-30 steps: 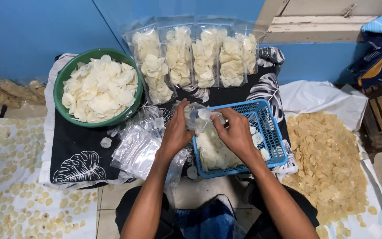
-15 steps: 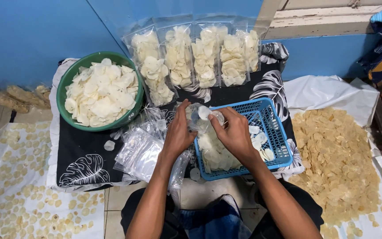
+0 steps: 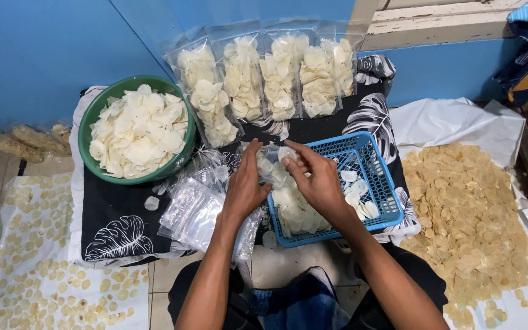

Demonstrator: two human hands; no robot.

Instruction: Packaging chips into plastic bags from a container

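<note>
Hands point(image 3: 282, 180) holding chip-filled bag point(image 3: 291, 205) over blue basket point(image 3: 377, 183), green bowl point(image 3: 93, 116) of chips

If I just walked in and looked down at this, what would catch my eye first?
Probably the two hands at the centre: the left hand and right hand hold a clear bag of white chips over a blue basket. Behind them, filled bags lean on the blue wall, beside a green bowl heaped with chips.

Five clear chip bags point(image 3: 270, 79) line the wall (empties point(image 3: 194, 211) nearer).
</note>
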